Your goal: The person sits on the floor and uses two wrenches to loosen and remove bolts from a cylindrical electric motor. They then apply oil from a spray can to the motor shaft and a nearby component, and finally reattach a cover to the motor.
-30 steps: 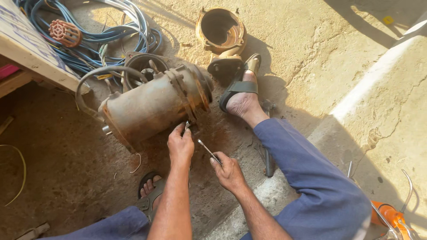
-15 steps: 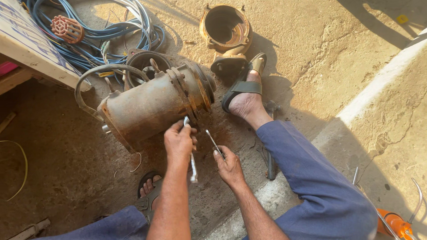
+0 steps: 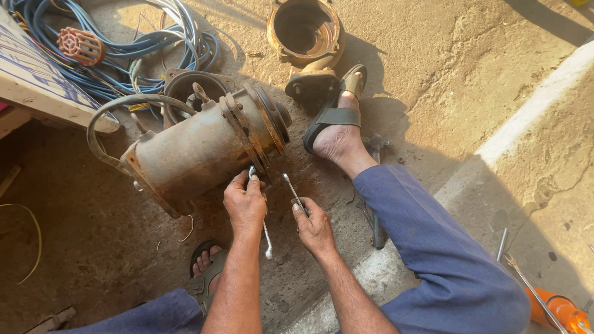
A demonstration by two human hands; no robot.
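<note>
A rusty cylindrical pump motor (image 3: 198, 148) lies on its side on the concrete ground, its flange end facing right. My left hand (image 3: 245, 203) grips a slim silver spanner (image 3: 266, 238) whose head sits at the lower edge of the flange. My right hand (image 3: 314, 224) holds a second silver spanner (image 3: 293, 190) just right of the flange, its tip angled up toward the motor. My sandalled right foot (image 3: 334, 133) rests beside the motor's end.
A round rusty pump housing (image 3: 306, 31) lies beyond the foot. Blue and white cables (image 3: 136, 43) with a red strainer (image 3: 79, 44) are coiled at top left by a wooden board (image 3: 37, 86). An orange-handled tool (image 3: 557, 309) lies at bottom right.
My left hand has slid from above the motor's flange down to its lower edge, and the spanner now hangs below my fist. My right hand stays close with its spanner.
</note>
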